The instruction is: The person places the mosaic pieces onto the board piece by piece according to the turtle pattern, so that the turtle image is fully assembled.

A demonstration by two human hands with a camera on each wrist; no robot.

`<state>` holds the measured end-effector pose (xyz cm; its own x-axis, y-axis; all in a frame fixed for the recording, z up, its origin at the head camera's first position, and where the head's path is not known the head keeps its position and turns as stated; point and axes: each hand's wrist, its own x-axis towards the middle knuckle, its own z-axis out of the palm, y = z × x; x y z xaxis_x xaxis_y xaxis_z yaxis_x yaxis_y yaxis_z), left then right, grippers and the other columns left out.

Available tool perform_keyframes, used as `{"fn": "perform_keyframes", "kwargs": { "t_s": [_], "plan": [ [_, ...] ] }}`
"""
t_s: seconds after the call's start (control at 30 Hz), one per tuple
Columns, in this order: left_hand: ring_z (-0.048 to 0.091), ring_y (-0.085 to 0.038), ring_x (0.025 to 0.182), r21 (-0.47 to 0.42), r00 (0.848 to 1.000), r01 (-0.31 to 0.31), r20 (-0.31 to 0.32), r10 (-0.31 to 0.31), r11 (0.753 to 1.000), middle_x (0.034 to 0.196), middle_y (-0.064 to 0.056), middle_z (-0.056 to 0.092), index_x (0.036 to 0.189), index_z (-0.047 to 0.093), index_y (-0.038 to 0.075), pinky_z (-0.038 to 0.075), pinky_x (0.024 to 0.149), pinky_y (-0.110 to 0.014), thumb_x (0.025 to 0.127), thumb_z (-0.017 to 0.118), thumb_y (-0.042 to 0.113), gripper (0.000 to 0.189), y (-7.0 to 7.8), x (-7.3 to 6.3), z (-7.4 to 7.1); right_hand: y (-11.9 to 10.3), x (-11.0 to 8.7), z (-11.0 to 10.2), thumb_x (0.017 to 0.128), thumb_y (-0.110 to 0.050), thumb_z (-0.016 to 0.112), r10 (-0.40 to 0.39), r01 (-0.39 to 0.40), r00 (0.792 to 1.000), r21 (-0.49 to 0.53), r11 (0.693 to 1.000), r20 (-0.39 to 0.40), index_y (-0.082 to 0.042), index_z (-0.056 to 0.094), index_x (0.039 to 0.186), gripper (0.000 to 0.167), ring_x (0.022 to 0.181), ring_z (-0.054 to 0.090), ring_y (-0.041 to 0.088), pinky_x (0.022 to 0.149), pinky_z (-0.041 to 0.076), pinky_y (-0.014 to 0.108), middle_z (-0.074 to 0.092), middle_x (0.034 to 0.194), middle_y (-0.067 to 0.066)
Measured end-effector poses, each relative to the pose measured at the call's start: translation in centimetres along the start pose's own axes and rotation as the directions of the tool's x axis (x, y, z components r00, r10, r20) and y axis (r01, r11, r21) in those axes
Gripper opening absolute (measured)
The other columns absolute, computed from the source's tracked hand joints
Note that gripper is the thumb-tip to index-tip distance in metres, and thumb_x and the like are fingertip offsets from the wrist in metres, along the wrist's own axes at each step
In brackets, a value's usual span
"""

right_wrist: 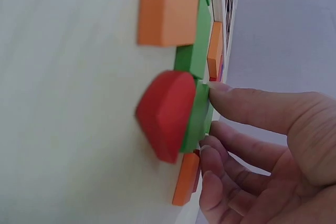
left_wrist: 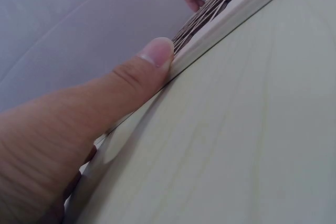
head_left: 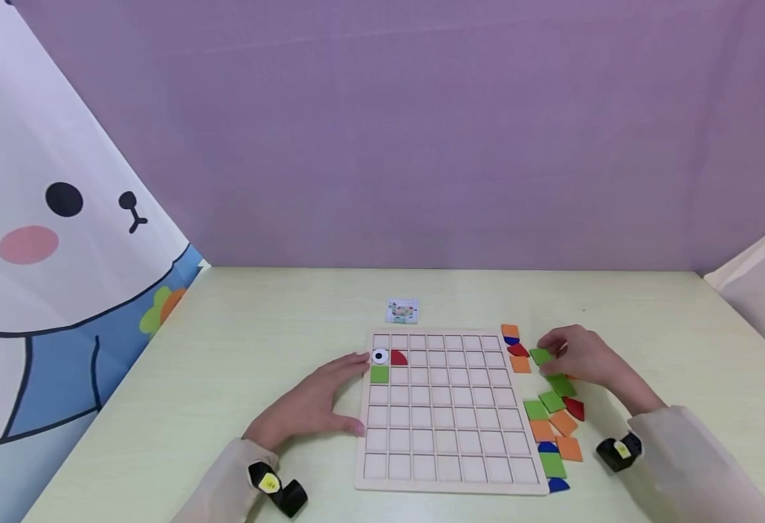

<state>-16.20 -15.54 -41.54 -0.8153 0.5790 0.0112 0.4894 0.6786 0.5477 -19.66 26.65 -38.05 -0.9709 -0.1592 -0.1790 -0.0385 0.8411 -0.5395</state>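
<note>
A wooden grid board (head_left: 444,485) lies flat on the table. In its upper left cells sit a round eye tile (head_left: 379,356), a red quarter-round tile (head_left: 398,357) and a green square tile (head_left: 378,374). My left hand (head_left: 320,396) rests against the board's left edge, thumb and fingers spread. The left wrist view shows the thumb (left_wrist: 157,53) touching the board's side. Right of the board, my right hand (head_left: 578,354) pinches a green tile (head_left: 540,356) between thumb and fingers. Other green tiles (right_wrist: 193,51) and a red tile (right_wrist: 167,111) lie close by.
Loose orange tiles (head_left: 569,448), green tiles (head_left: 553,465) and blue tiles (head_left: 558,484) lie along the board's right side, some overlapping. A small picture card (head_left: 402,311) lies beyond the board. A purple cloth (head_left: 447,145) hangs behind the table (head_left: 277,319).
</note>
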Motion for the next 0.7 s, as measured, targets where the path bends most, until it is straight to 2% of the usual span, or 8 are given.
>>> {"fn": "perform_keyframes", "kwargs": {
  "t_s": [0.43, 0.7],
  "plan": [
    [0.024, -0.030, 0.145, 0.007, 1.000, -0.007, -0.002, 0.007, 1.000, 0.156, -0.003, 0.031, 0.146, 0.038, 0.011, 0.025, 0.116, -0.051, 0.068, 0.074, 0.061, 0.099, -0.09, -0.02, -0.01, -0.50, 0.31, 0.44, 0.076, -0.010, 0.074, 0.012, -0.012, 1.000, -0.025, 1.000, 0.005, 0.004, 0.059, 0.103, 0.033, 0.084, 0.052, 0.025, 0.071, 0.050, 0.034, 0.060, 0.094, 0.015],
    [0.023, -0.030, 0.145, 0.001, 1.000, -0.013, 0.001, 0.013, 1.000, 0.156, -0.003, 0.030, 0.146, 0.039, 0.012, 0.025, 0.116, -0.051, 0.069, 0.074, 0.061, 0.098, -0.09, 0.00, -0.03, -0.55, 0.22, 0.61, 0.076, -0.006, 0.074, -0.001, 0.001, 1.000, -0.008, 1.000, -0.028, 0.002, 0.059, 0.096, 0.026, 0.080, 0.052, 0.023, 0.066, 0.048, 0.029, 0.060, 0.089, 0.013]
  ]
}}
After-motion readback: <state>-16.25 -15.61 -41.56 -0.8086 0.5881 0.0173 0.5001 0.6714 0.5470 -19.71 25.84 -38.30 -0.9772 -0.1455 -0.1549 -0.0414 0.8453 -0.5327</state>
